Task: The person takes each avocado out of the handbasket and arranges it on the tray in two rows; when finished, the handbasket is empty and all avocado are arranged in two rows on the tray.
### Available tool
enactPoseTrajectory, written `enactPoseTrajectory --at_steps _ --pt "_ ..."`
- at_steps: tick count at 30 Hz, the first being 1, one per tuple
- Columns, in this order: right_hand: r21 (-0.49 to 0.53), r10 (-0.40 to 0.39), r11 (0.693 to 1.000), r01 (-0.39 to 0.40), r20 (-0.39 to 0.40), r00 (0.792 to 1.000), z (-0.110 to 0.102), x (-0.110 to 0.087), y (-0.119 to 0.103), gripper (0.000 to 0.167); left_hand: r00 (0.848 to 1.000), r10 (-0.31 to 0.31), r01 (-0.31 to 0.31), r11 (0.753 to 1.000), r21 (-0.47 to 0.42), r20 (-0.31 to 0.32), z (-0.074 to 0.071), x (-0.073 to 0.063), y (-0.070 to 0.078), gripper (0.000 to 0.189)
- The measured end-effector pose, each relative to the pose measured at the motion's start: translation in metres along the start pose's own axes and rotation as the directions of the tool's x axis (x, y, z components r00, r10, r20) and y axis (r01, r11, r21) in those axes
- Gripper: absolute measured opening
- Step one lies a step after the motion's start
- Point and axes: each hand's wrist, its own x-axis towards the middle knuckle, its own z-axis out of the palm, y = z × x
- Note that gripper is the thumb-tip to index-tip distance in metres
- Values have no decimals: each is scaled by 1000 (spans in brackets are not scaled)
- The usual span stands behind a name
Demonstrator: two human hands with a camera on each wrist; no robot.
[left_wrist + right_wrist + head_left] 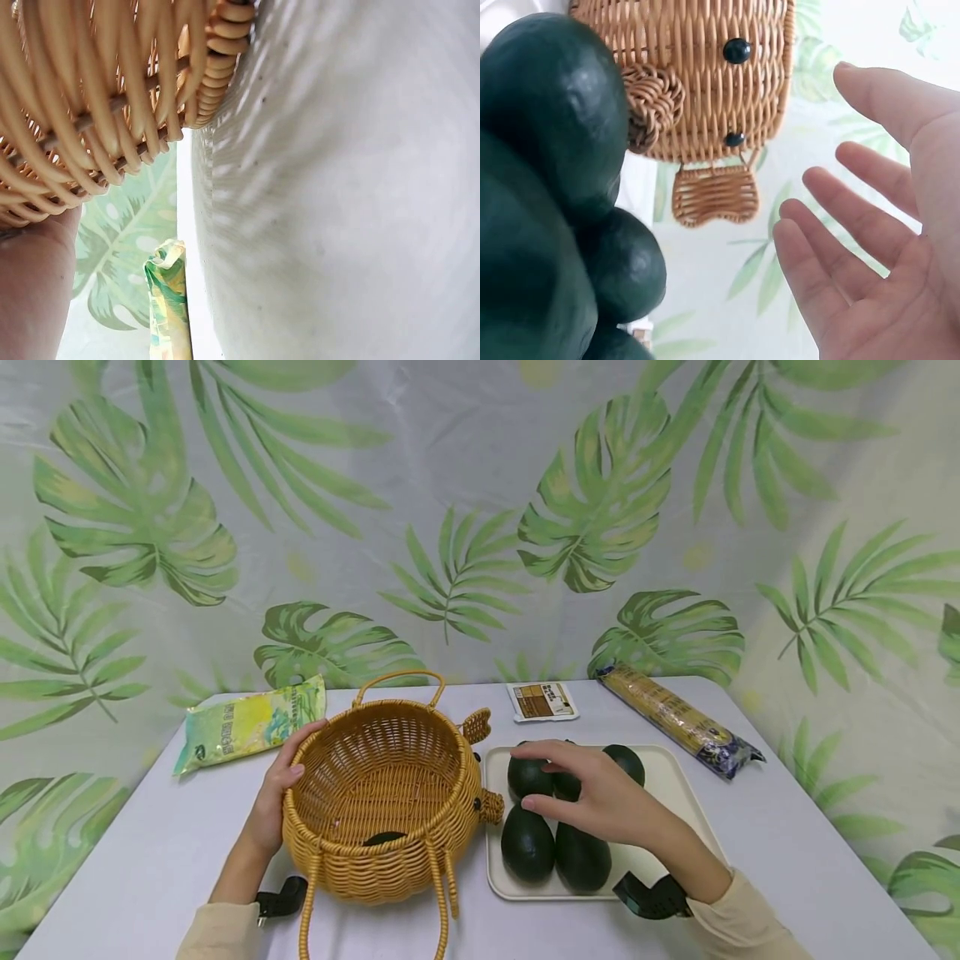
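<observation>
A wicker basket [386,877] with a woven snout, black bead eyes and loop handles stands left of centre. My left hand [272,793] holds its left side, thumb at the rim. A dark green avocado [385,838] shows partly inside, mostly hidden by the front wall. To the right, a cream tray [660,760] carries several dark green avocados [528,845]. Above them hovers my right hand [600,789], thumb and fingers spread apart. The right wrist view shows that hand [885,247] with nothing in its palm, apart from the avocados [555,112].
A green and yellow packet [247,727] lies behind the basket at the left. A small brown and white packet [543,702] lies at the back, and a long golden packet [675,714] lies right of it. A leaf-patterned curtain [465,485] hangs behind the white table [127,868].
</observation>
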Motion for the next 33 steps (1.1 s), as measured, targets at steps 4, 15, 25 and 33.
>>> enactPoseTrajectory --at_steps 4,15,25,33 --pt "5 -12 1000 12 17 1000 3 8 -2 53 1000 -1 1 1000 2 -2 0 0 0 60" --pt "21 -23 1000 21 88 996 15 34 -11 53 1000 1 -1 1000 -2 -4 1 0 1 60" --pt "37 -50 998 46 132 990 21 48 -13 53 999 25 -25 1000 -5 21 0 0 0 59" --pt "11 -89 996 89 138 986 23 55 -14 51 1000 17 -17 1000 3 19 1 0 1 59"
